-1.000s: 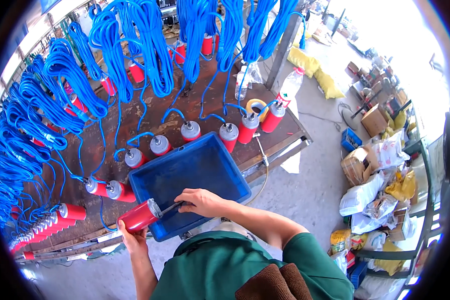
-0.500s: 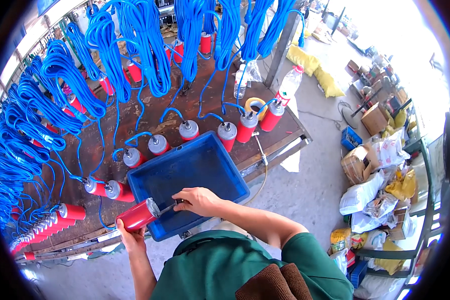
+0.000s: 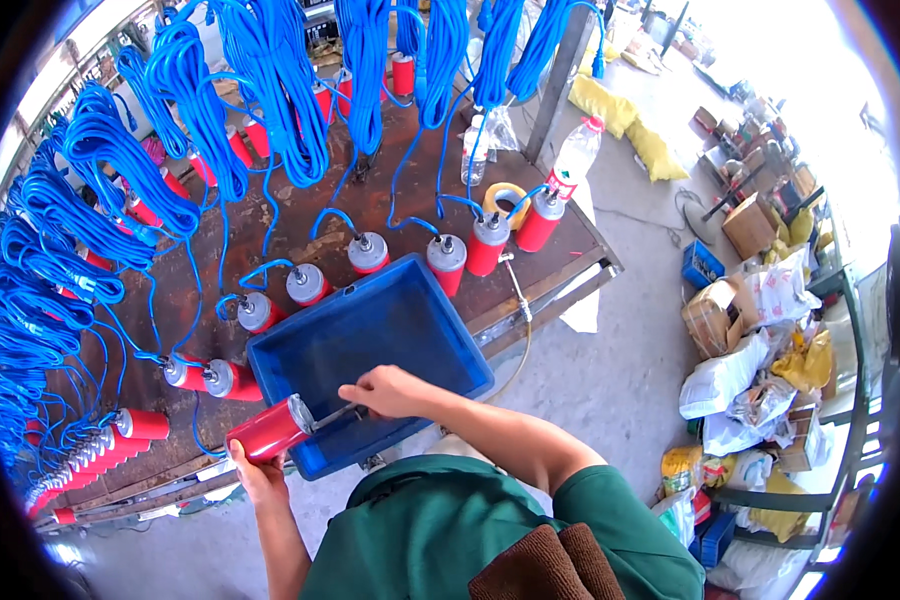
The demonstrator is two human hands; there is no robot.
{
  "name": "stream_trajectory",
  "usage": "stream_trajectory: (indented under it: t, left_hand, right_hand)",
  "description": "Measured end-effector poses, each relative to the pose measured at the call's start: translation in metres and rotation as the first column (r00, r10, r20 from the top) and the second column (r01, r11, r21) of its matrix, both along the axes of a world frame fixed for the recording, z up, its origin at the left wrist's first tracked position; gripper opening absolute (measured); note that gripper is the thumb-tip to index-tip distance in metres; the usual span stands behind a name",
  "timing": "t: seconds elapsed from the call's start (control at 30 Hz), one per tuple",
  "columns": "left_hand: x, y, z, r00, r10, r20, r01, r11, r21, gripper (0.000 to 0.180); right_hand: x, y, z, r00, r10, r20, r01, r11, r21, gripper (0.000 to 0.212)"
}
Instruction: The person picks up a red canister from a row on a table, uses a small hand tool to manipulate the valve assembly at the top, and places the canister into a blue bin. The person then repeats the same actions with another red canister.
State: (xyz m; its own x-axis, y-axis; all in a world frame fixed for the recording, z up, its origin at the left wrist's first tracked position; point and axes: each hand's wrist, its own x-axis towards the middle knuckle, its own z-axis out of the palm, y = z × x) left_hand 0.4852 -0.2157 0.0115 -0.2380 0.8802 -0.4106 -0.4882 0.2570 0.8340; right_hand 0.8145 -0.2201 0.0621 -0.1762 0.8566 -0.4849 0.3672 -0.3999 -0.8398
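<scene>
My left hand [image 3: 260,480] is closed around the lower end of a red cylinder [image 3: 267,432] with a silver-grey end. The cylinder is held tilted at the near left side of a blue plastic tray [image 3: 370,320], its grey end facing right. Over the tray, my right hand [image 3: 388,391] is closed on a thin metal tool [image 3: 334,416], whose shaft reaches toward the cylinder's grey end. The tool's exact kind and its handle are hidden by the fingers. Whether its tip touches the cylinder is too small to tell.
Several similar red cylinders [image 3: 447,265] with blue cables stand or lie around the tray on the brown table [image 3: 410,180]. Bundled blue cables [image 3: 270,90] hang above. Tape [image 3: 505,203] and plastic bottles [image 3: 577,155] sit at the right corner. Bags and boxes [image 3: 720,390] line the floor.
My right hand has turned slightly, its fingers curling closer around the tool. My left hand still holds the red cylinder in nearly the same place. The whole view has shifted a little.
</scene>
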Motion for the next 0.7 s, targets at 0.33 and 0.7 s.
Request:
stream_trajectory:
  t: [0.33, 0.7]
  left_hand:
    - [-0.007, -0.001, -0.008, 0.999, 0.045, 0.019, -0.045, 0.998, -0.040, 0.080]
    - [-0.008, -0.003, -0.002, 0.999, 0.021, 0.029, -0.019, 0.997, -0.075, 0.084]
  right_hand:
    - [0.255, -0.018, -0.122, 0.383, -0.742, 0.549, 0.536, 0.663, 0.522, 0.026]
    - [0.269, 0.003, -0.133, 0.469, -0.741, 0.480, 0.631, 0.662, 0.404, 0.027]
